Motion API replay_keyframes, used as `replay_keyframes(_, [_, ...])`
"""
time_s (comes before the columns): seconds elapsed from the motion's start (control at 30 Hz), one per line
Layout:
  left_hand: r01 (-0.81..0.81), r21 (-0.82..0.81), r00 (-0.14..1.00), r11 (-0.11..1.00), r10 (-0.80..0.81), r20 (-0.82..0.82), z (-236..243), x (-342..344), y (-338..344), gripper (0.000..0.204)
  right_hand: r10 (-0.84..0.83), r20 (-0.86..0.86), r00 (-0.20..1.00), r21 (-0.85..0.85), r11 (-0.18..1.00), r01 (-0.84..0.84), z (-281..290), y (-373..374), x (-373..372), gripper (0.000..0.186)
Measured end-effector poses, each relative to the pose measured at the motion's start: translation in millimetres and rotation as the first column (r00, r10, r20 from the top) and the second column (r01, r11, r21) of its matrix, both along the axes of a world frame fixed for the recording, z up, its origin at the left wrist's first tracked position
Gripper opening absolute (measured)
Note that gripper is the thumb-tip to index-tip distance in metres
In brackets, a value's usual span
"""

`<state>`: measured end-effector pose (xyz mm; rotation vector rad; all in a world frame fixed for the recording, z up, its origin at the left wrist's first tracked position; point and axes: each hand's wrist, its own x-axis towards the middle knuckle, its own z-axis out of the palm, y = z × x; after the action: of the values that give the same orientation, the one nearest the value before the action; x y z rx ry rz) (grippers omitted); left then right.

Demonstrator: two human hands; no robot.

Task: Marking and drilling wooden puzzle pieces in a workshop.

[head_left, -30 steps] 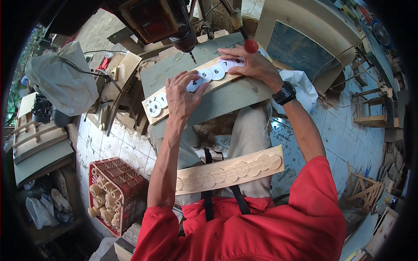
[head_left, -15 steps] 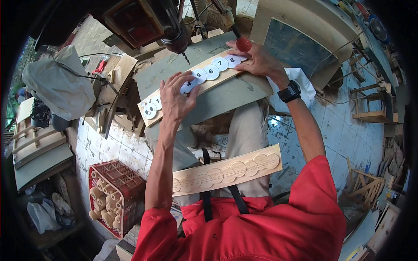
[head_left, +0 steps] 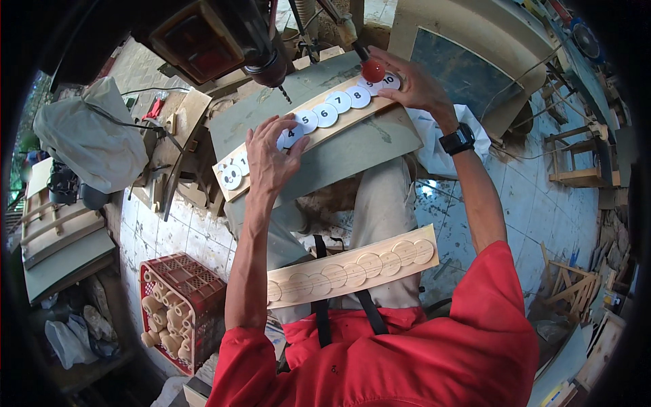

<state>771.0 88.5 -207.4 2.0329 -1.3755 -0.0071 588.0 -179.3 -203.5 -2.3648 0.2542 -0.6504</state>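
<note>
A long pale wooden strip (head_left: 324,138) lies slantwise on a grey-green board (head_left: 380,136), bearing a row of overlapping white discs (head_left: 326,114) printed with numerals and a panda-like face at the left end. My left hand (head_left: 272,152) holds the strip, its fingers and thumb curved over the discs left of the middle and hiding some. At the strip's right end my right hand (head_left: 422,88) is open, thumb near the last discs and fingers spread behind a red ball knob (head_left: 373,71). Above the strip hangs a drill chuck (head_left: 268,71) with a bit (head_left: 285,93).
A second wooden strip (head_left: 352,274) with round outlines lies across my lap. On the floor at left stands a red crate (head_left: 210,298) of turned wooden pieces. White cloth (head_left: 95,136) covers something at far left; a white sack (head_left: 468,136) is beside the right forearm.
My right hand has shifted up and to the right, uncovering the last discs. The red knob has moved slightly left and down. My left hand stays on the strip.
</note>
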Motion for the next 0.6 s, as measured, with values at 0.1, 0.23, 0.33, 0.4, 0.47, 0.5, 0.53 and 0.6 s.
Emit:
replay_keyframes(0.1, [-0.001,0.005,1.000,1.000,0.001,0.004,2,1,2,0.032,0.014,-0.097,0.995,0.089,0.996,-0.005,9,11,2,0.086])
replay_keyframes(0.23, [-0.056,-0.093,0.960,0.994,0.079,0.269,4,-21,-4,0.032,0.048,0.028,0.998,-0.043,0.998,-0.047,4,9,2,0.087])
replay_keyframes(0.33, [0.131,-0.216,0.985,0.968,-0.103,0.137,-3,-39,-18,0.047,0.078,0.027,0.997,0.058,0.995,-0.080,1,4,4,0.088])
replay_keyframes(0.4, [0.164,-0.193,0.986,0.967,-0.166,0.002,1,-51,-50,0.070,0.084,-0.004,0.996,0.111,0.990,-0.083,1,7,1,0.090])
replay_keyframes(0.47, [0.161,-0.137,0.986,0.977,-0.165,-0.015,6,-50,-72,0.078,0.085,-0.034,0.996,0.155,0.985,-0.078,1,3,-1,0.092])
replay_keyframes(0.5, [0.155,-0.076,0.987,0.985,-0.157,-0.031,7,-48,-80,0.087,0.106,-0.011,0.994,0.142,0.985,-0.103,-3,2,1,0.091])
replay_keyframes(0.53, [0.157,-0.071,0.987,0.985,-0.159,-0.025,8,-47,-85,0.087,0.127,0.012,0.992,0.127,0.984,-0.127,-7,0,2,0.090])
replay_keyframes(0.6, [0.135,-0.006,0.972,0.991,-0.134,-0.192,9,-43,-92,0.089,0.118,0.018,0.993,0.172,0.978,-0.119,-10,0,2,0.089])
